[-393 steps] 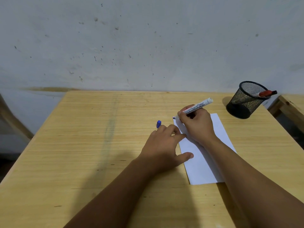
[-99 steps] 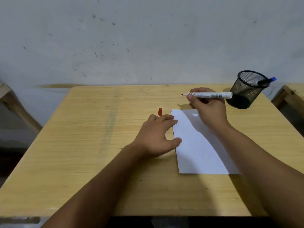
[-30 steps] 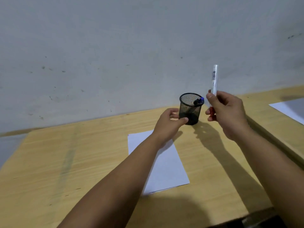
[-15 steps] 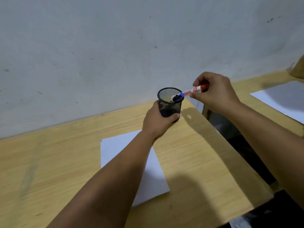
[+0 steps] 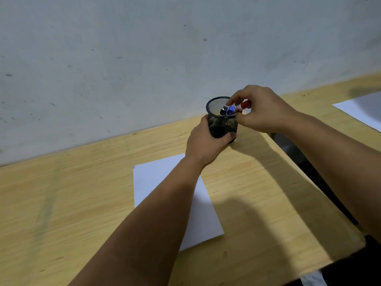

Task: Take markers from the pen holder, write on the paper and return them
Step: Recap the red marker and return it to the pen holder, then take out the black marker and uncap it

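Observation:
A black mesh pen holder (image 5: 221, 122) stands near the table's far right corner, and my left hand (image 5: 206, 144) is wrapped around its lower half. My right hand (image 5: 261, 109) holds the red-capped marker (image 5: 243, 105) at the holder's rim, its body slanting down into the cup. A blue-capped marker (image 5: 231, 110) and a dark-capped one (image 5: 223, 111) stick up inside the holder. The white paper (image 5: 162, 178) lies on the table in front, partly under my left forearm, with a small red mark at its far left corner.
The wooden table (image 5: 72, 199) ends at a grey wall behind the holder and drops off at the right edge. A second table with another white sheet (image 5: 365, 109) stands to the right across a dark gap.
My right hand has come down to the holder's rim and pushed the red marker deeper into it. My left hand keeps its grip on the holder.

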